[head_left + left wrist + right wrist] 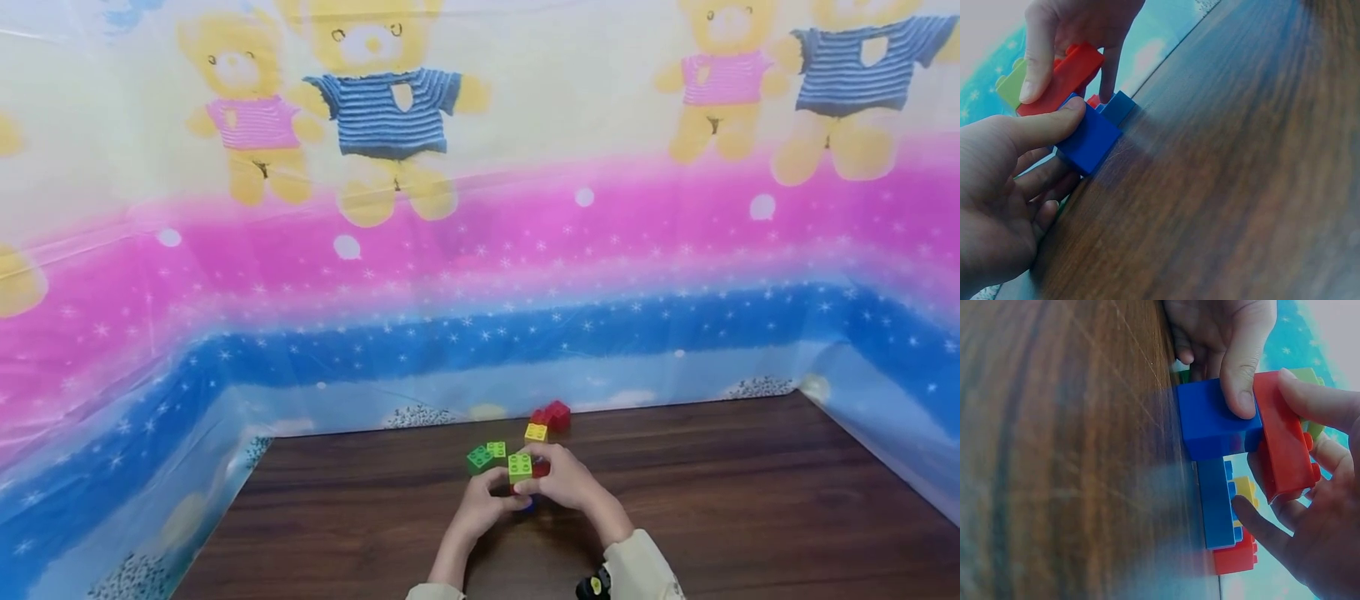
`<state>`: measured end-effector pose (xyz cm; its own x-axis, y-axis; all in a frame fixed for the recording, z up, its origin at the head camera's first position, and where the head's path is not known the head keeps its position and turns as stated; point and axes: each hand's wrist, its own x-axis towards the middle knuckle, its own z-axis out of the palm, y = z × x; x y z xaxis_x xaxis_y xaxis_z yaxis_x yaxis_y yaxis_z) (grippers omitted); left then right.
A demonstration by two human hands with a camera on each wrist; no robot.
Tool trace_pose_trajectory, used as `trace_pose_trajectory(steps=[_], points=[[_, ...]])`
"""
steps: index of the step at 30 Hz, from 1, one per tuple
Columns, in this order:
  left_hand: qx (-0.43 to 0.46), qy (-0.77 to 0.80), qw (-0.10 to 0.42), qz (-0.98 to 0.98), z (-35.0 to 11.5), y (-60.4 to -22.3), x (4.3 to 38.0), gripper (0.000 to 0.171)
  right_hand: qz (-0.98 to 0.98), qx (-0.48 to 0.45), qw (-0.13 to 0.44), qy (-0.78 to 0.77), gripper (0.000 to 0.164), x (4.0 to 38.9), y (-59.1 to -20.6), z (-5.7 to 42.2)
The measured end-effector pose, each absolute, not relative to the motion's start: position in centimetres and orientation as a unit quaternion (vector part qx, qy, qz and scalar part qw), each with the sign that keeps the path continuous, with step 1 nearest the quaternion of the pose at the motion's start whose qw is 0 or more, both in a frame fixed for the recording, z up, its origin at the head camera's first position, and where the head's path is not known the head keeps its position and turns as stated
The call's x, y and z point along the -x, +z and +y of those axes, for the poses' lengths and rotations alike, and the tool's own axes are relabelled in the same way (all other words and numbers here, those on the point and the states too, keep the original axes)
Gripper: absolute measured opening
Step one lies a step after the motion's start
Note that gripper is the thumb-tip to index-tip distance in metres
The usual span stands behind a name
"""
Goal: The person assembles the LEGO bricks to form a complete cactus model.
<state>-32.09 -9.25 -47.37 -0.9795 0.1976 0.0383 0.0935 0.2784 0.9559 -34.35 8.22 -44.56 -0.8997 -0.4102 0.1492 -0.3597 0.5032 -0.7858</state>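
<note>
My left hand (480, 507) holds a blue brick (1216, 419) low at the tabletop, its thumb laid along the near side. A long red brick (1279, 434) sits right against the studded side of that blue brick. Fingers and thumb of my right hand (568, 482) pinch the red brick, which carries a lime green brick (520, 467) on top. In the right wrist view, another blue brick (1215, 503) lies on the table just past the held one, close to my right fingers.
Beyond the hands are a yellow brick (536, 432) and a red brick (557, 415). To the left lie a dark green brick (480, 459) and a lime brick (497, 448). The brown wooden table (712, 492) meets a printed bear curtain (480, 325) at its back and sides.
</note>
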Motion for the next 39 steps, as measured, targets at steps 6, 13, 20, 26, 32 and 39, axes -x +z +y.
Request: trace_pose_trajectory(steps=[6, 13, 20, 26, 32, 39], points=[[-0.092, 0.594, 0.043, 0.798, -9.1, -47.2, 32.3, 0.041, 0.861, 0.225, 0.035, -0.455, 0.041, 34.4, -44.3, 8.4], [-0.099, 0.592, 0.052, 0.798, -8.9, -47.2, 32.2, 0.039, 0.847, 0.211, 0.047, -0.485, 0.043, 34.0, -44.4, 8.8], [-0.102, 0.59, 0.05, 0.8, -9.3, -47.2, 32.1, 0.038, 0.84, 0.214, 0.054, -0.496, 0.046, 33.8, -44.4, 8.6], [-0.105, 0.59, 0.043, 0.799, -9.5, -47.2, 32.3, 0.038, 0.838, 0.217, 0.057, -0.498, 0.047, 34.2, -44.5, 8.5], [-0.099, 0.592, 0.05, 0.798, -9.4, -47.3, 32.2, 0.04, 0.834, 0.222, 0.064, -0.501, 0.047, 34.4, -44.9, 8.8], [-0.089, 0.592, 0.055, 0.799, -9.3, -47.4, 32.2, 0.041, 0.831, 0.216, 0.072, -0.507, 0.048, 34.5, -45.2, 8.8]])
